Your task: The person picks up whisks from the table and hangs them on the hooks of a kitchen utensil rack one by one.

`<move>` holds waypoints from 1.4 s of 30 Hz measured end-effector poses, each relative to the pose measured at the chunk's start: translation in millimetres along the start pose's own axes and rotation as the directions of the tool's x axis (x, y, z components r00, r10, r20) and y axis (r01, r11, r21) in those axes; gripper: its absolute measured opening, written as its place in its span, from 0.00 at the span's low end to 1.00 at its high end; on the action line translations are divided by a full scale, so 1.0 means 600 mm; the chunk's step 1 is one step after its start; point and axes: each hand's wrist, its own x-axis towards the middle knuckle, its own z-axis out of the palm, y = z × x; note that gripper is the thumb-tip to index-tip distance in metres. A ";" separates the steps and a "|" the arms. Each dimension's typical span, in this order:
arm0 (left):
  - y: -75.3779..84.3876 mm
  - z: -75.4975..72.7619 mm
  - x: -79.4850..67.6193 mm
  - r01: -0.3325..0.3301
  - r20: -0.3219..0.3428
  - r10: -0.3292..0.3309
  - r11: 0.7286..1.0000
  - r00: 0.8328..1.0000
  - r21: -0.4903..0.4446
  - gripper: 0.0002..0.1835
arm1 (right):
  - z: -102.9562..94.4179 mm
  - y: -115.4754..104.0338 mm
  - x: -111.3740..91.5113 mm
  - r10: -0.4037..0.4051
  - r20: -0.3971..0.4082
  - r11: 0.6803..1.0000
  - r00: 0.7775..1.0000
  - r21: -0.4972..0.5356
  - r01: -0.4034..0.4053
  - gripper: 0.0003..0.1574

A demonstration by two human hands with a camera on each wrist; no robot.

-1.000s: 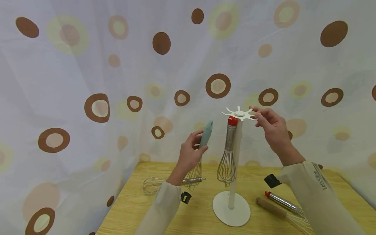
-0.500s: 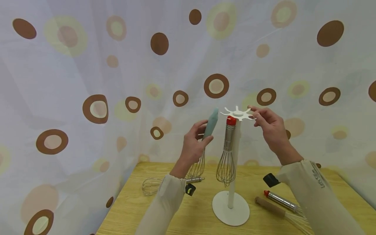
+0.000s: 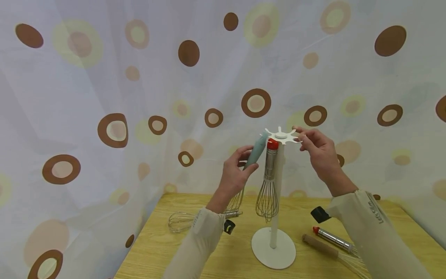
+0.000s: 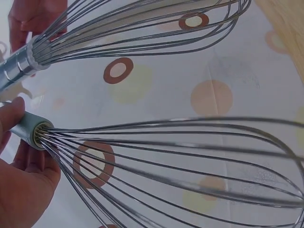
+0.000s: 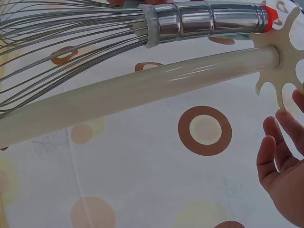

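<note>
My left hand (image 3: pixel 232 174) grips a whisk (image 3: pixel 257 150) by its light blue-green handle, wires hanging down. The handle's tip overlaps the left hooks of a white rotating utensil stand (image 3: pixel 280 135). A steel whisk (image 3: pixel 270 164) with a red end cap hangs from one of the stand's hooks, close to the right of the held whisk. On the stand's other side, my right hand (image 3: pixel 320 155) pinches a hook between thumb and fingertips. In the left wrist view, both wire heads spread side by side, the held whisk (image 4: pixel 166 156) nearer the camera.
On the wooden table (image 3: pixel 240 255), a metal whisk (image 3: pixel 182 221) lies at left, partly behind the left sleeve. A brown-handled whisk (image 3: pixel 320 245) and another red-tipped whisk (image 3: pixel 332 237) lie at right. The stand's round base (image 3: pixel 273 255) is between them. A dotted curtain hangs behind.
My left hand has raised the blue-green-handled whisk and moved it right, its handle tip now at the stand's hooks. My right hand keeps its place on the stand.
</note>
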 end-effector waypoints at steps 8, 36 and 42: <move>0.004 0.005 -0.006 -0.018 0.043 0.018 1.000 0.999 -0.020 0.25 | 0.001 0.001 0.001 -0.008 0.006 1.000 1.000 0.007 0.008 0.09; -0.044 -0.046 -0.033 0.106 0.160 -0.116 0.992 0.980 0.073 0.19 | 0.010 -0.006 -0.001 0.021 -0.023 0.997 1.000 -0.071 -0.022 0.18; -0.121 -0.078 -0.062 0.243 0.218 -0.288 0.947 0.933 0.211 0.19 | 0.013 -0.009 -0.005 0.021 -0.065 0.989 0.998 -0.143 -0.030 0.20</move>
